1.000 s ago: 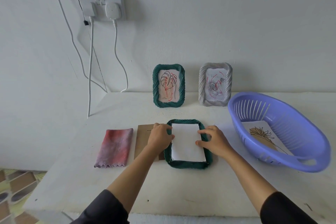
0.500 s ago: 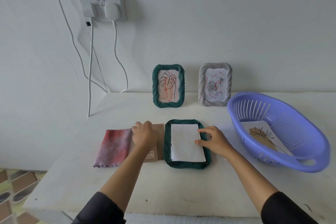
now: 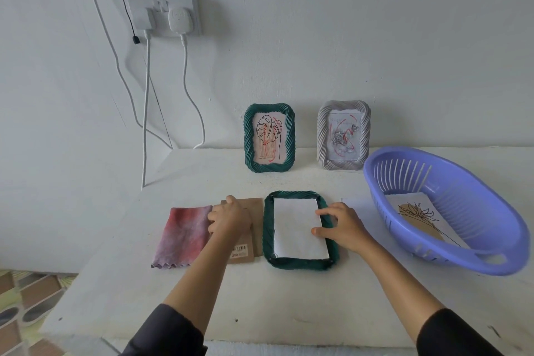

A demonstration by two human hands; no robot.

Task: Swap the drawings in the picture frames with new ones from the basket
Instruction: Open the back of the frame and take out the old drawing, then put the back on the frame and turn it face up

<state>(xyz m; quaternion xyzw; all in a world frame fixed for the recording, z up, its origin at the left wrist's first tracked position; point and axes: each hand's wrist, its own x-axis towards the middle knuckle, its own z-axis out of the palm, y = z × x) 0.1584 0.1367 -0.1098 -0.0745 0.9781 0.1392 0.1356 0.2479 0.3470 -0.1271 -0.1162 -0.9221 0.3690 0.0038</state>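
While your right hand (image 3: 344, 228) presses thumb and forefinger, spread apart, on the white sheet (image 3: 294, 228) in the face-down green frame (image 3: 268, 228), your left hand (image 3: 228, 217) lies curled over the cardboard backing (image 3: 245, 251) beside it, grip unclear. Next, probably, you seat that backing squarely over the sheet.

head view | worn on head | looks forward-down | close over table (image 3: 289, 298)

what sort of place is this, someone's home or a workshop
Most likely a room in a home: a white table against a plain wall, a wall socket with two plugs in it, an upright green picture frame and patterned floor tiles.
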